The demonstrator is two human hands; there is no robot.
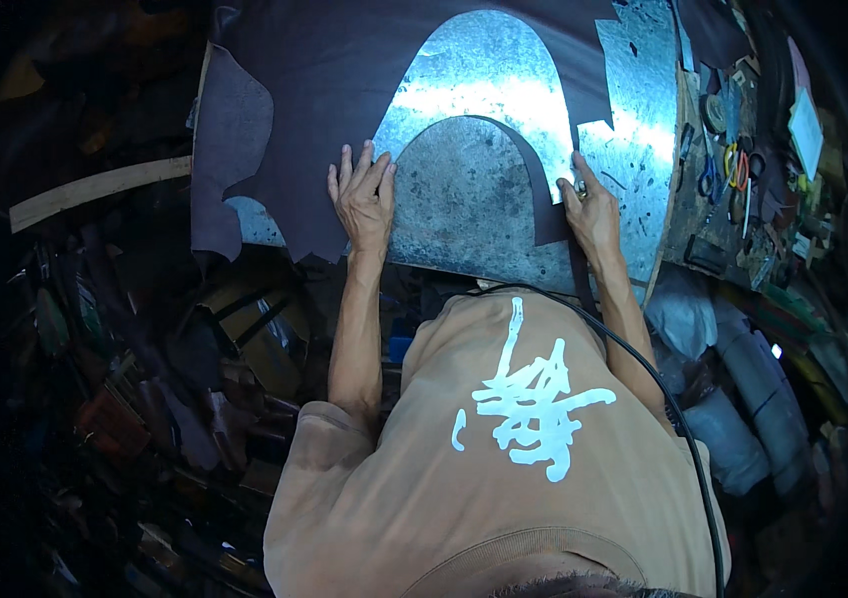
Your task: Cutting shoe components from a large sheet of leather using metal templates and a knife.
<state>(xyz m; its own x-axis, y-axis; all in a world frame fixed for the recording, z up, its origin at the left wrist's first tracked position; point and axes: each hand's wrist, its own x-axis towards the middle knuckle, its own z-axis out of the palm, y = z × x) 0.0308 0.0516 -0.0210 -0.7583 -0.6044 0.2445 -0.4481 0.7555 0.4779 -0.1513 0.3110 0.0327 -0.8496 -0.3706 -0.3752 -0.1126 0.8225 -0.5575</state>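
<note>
Dark sheet (324, 75): lies on the metal-faced worktop (633, 169), thin and supple in appearance, with irregular outer edges. It spreads across the far and left parts of the worktop, and it runs past the far limit of the view, so its full length cannot be established. An arch-shaped opening in it shows bright metal, with the curved end far and the open end near. The long axis of the opening runs near to far.

Left hand (364, 204): at the left edge of the opening, fingers extended and slightly spread, palm down over the sheet. It is not closed on anything visible.

Right hand (595, 214): at the right edge of the opening, over the narrow right side of the sheet. Index finger points far, thumb bent close to it. A small item may sit between them; whether the grip is closed cannot be told.

Governing relation: the opening lies between the hands and extends far beyond them. Each hand stands at its own side edge, at about the same depth; neither is clearly nearer to the curved end.

Within the opening, a curved dark strip (547, 214) widens toward the near end. It lies just left of the right hand. Left of the strip, the surface is grey and mottled; whether this is shaded worktop or a separate plate cannot be determined.

Surroundings: orange-handled scissors (742, 169) and blue-handled scissors (710, 179) at the far right; a black cable (646, 367) crosses the tan shirt (394, 488).
</note>
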